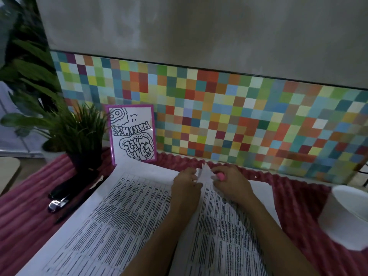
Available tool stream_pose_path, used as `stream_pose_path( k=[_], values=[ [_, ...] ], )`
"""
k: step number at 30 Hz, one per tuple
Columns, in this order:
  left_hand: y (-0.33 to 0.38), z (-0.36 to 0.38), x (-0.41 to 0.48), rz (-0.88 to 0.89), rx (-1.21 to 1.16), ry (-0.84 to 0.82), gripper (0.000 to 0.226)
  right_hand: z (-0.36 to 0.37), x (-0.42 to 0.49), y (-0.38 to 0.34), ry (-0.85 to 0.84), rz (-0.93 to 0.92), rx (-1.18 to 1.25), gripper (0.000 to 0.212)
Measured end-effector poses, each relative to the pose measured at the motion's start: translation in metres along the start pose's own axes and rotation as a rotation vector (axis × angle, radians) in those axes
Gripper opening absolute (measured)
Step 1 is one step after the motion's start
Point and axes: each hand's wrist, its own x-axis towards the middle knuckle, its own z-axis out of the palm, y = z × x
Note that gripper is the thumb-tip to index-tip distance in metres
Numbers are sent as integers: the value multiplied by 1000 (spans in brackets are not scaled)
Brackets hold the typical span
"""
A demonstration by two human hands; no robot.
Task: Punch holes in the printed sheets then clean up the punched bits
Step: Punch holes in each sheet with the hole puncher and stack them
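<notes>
Printed white sheets of dense tabular text lie spread over the centre and lower frame, on a dark red ribbed cloth that covers the surface. At the sheets' far edge, centre frame, a flap of paper stands lifted between the two hands.

Left hand: fingers curled, pinching the lifted edge.
Right hand: clenched round a small pink object, just beside the flap. Probably a single-hole punch; cannot confirm.

Step in hand (judged): lining up the edge for a punch.
- Keep the layers squared in the left-hand pinch.
- Seat the edge fully in the tool before squeezing, in the margin and clear of the text.
- Squeeze once, firmly.
- Work over the paper, since bits would likely lodge in the cloth's ribs.

White round container, right of frame, is near for collecting bits. Black-and-chrome tool, left of frame, lies untouched.
</notes>
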Motion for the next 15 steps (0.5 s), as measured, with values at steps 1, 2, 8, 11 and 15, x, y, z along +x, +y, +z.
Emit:
stream_pose_path(
  k=[1,2,8,11,15],
  values=[
    [1,-1,-1,20,1,-18,19,-2,1,0,-7,-19,9,40],
    [0,-2,-1,46,6,-34,19,-5,0,-3,-15,-22,30,34],
    [-3,2,-3,116,-17,-19,31,-17,7,-15,65,77,237,28],
    [1,4,-5,157,-5,46,27,-18,8,-16,149,93,291,26],
    [1,4,-2,198,10,92,13,-17,5,-18,200,60,268,24]
  ],
)
